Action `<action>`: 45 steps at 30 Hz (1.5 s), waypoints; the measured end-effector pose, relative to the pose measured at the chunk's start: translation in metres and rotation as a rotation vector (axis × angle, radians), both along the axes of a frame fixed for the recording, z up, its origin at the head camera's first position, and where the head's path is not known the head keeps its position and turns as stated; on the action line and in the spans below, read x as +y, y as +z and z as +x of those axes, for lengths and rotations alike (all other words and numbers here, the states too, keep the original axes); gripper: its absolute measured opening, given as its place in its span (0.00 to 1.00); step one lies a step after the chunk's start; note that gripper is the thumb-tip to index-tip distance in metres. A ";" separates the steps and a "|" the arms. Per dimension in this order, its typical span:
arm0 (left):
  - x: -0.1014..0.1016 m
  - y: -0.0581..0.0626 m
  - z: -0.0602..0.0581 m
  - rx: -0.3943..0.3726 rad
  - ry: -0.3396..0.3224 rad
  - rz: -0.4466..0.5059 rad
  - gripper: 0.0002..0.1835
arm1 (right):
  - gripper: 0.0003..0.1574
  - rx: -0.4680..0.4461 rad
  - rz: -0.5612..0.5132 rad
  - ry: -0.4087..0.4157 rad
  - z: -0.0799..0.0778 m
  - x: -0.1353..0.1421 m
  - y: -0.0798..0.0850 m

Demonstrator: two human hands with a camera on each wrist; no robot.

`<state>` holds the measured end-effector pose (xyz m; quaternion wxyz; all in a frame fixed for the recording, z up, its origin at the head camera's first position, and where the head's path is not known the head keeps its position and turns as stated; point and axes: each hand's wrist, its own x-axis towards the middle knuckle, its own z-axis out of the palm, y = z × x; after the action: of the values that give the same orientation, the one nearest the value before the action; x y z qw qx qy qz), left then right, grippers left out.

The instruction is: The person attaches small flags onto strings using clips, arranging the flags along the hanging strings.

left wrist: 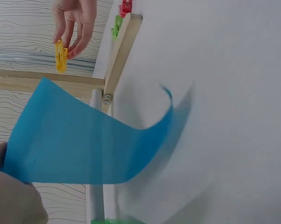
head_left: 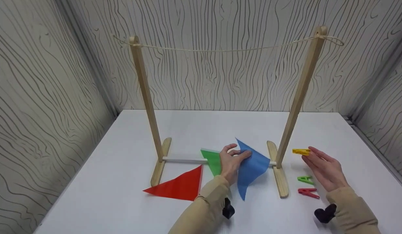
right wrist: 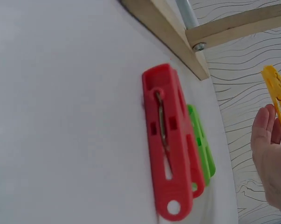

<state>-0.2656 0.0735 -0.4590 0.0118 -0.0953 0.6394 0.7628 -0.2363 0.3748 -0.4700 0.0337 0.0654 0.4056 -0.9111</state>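
My left hand [head_left: 231, 162] pinches a blue triangular flag [head_left: 254, 167] near its upper edge, lifted above the table. In the left wrist view the blue flag [left wrist: 75, 140] hangs with its tip curling. My right hand [head_left: 326, 169] holds a yellow clothespin [head_left: 301, 151] by its handle end, to the right of the stand's right post. The yellow clothespin [right wrist: 276, 93] also shows at the edge of the right wrist view. Below it on the table lie a green clothespin [head_left: 305, 180] and a red clothespin [head_left: 308, 192]. A green flag [head_left: 213, 161] lies partly hidden behind my left hand.
A wooden stand has a left post [head_left: 145, 100] and a right post [head_left: 301, 97], joined low by a white rod [head_left: 184, 159]. Between the post tops a thin string [head_left: 217, 50] sags slightly. A red flag [head_left: 181, 185] lies at the front left on the white table [head_left: 106, 195].
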 end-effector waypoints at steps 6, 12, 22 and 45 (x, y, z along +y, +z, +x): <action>-0.002 0.006 -0.002 0.019 -0.082 0.110 0.33 | 0.13 0.036 -0.246 0.045 0.001 -0.004 -0.002; -0.005 0.011 -0.002 0.024 -0.130 0.164 0.33 | 0.16 0.109 -0.311 0.114 0.001 -0.009 -0.001; -0.007 0.023 -0.001 0.050 -0.025 0.128 0.22 | 0.15 0.098 -0.360 0.061 0.004 -0.020 0.010; -0.021 0.056 0.006 0.162 -0.146 0.221 0.12 | 0.17 0.270 -0.424 0.068 0.002 -0.041 0.051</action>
<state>-0.2593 0.0525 -0.4031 0.0260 0.0152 0.5555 0.8310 -0.2348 0.3333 -0.4192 0.0226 -0.0791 0.2084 -0.9746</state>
